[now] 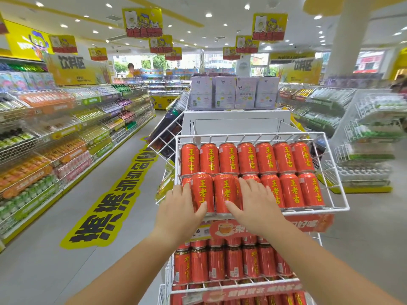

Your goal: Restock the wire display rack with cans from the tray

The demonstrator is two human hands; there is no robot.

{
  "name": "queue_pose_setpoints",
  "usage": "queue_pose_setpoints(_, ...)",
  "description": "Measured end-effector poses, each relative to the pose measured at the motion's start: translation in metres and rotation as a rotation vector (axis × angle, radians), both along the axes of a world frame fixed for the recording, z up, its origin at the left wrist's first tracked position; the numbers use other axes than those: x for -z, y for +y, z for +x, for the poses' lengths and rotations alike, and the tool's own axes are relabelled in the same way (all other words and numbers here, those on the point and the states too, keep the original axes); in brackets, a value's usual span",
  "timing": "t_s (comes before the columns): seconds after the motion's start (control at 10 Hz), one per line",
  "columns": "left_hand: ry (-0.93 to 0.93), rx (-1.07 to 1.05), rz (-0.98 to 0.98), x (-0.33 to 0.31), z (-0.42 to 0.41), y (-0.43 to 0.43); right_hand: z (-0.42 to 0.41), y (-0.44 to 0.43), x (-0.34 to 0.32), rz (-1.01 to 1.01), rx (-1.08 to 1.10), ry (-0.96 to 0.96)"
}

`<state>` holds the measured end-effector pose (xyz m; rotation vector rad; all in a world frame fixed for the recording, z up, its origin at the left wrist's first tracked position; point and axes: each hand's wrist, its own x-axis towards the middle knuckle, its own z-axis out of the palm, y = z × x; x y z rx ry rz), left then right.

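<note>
Seating looks to be the step in hand: both hands lie on the front row of red cans (286,190) in the top basket (259,135) of the wire display rack (167,271). The left hand (181,208) lays straight fingers along the 9 o'clock side of one can (201,191), thumb across its label. The right hand (253,205) rests flat with fingers spread, thumb on the neighbouring can (224,192). Neither closes round anything. The cans lie tilted back, long axis running 6 to 12 o'clock, tops toward 12. The next move probably calls for nudging these two square with the row, then fetching more; the tray is not in view.
</note>
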<state>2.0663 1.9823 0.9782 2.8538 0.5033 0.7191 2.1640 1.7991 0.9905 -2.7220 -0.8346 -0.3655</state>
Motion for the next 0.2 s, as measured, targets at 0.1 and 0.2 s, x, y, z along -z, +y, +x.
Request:
queue_pose_setpoints(0.1,0.077,-0.045,0.168,-0.004,-0.017,-0.005,-0.015,-0.008,0.003,-0.098,0.004,-0.065)
queue_pose_setpoints(0.2,0.193,-0.098,0.251,-0.002,-0.036,-0.022,-0.035,-0.022,0.004,-0.177,-0.011,-0.129)
